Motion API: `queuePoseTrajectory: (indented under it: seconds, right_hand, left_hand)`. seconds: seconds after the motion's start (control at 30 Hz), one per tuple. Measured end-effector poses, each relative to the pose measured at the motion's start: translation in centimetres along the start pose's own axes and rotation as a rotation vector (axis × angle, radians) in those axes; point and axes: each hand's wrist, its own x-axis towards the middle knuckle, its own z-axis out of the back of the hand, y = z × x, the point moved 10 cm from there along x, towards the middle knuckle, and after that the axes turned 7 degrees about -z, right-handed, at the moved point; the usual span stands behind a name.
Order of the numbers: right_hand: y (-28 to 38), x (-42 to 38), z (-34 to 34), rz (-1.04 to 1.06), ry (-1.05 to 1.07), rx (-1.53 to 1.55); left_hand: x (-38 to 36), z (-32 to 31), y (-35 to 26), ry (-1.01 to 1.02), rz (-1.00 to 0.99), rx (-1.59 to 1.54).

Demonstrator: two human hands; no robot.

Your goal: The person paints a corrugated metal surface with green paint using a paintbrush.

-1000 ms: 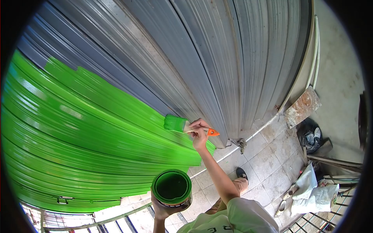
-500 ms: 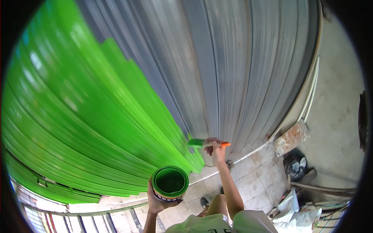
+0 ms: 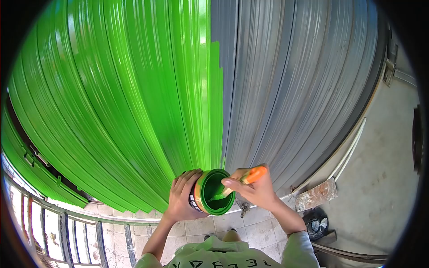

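My left hand grips a paint can from its left side, tilting the mouth to the right. Green paint coats the can's rim and inside. In my right hand is a paintbrush with an orange-tipped handle, its bristles down inside the can. Right behind both hands rises a ribbed metal door, green on its painted left part and bare grey on its right part. The edge between the two colours runs nearly straight up and down, stepped near the top.
A metal railing curves along the lower left. On the right, a stained slab leans by the wall below white pipes. A black bag lies beside it on the tiled floor.
My right hand has brought the brush from the lower door surface into the can. My left hand has raised the can and tilted it. The view has turned.
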Motion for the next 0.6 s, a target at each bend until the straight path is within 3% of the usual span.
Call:
queuePoseTrajectory:
  seconds: [0.17, 0.6]
  right_hand:
    - [1.5, 0.3, -2.1, 0.142, 0.062, -0.266]
    - [0.9, -0.1, -2.9, 0.175, 0.062, -0.31]
  left_hand:
    - [0.8, 0.4, -0.8, -0.001, -0.103, 0.021]
    - [1.3, 1.0, -1.0, -0.01, -0.113, 0.008]
